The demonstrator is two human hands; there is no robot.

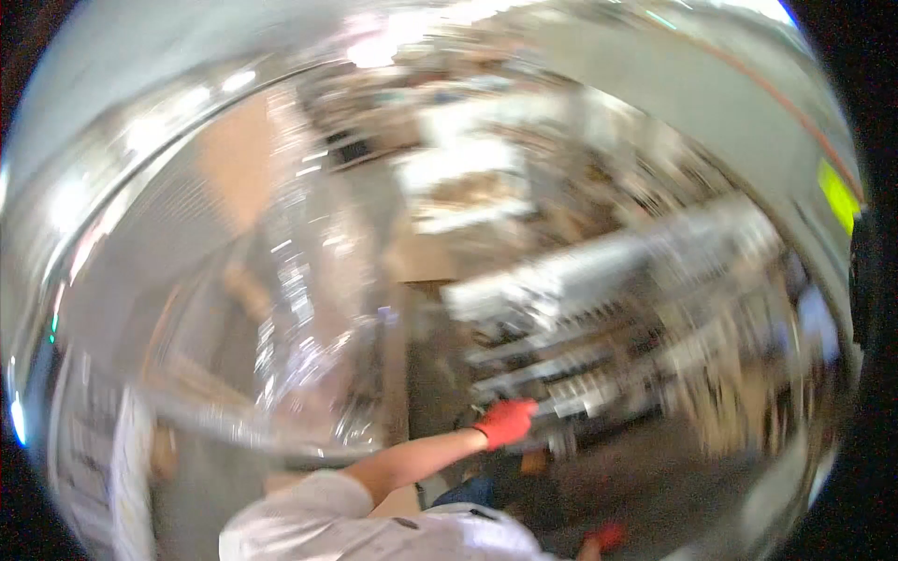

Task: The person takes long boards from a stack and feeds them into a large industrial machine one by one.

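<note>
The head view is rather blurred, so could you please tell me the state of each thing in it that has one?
Left hand: red-gloved, arm held out; open or closed unclear.
Right hand: red-gloved, near the lower edge; grip unclear.
Clear plastic wrap: wrinkled and shiny.
Silvery structure: beside the left hand; touching or not, too blurred to tell.
Overhead light: lit.

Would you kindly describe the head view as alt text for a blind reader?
A red-gloved left hand is outstretched near a blurred, silvery-topped unit; contact is unclear. The red-gloved right hand is near the lower edge, and shiny clear wrapping shows at left.
</note>
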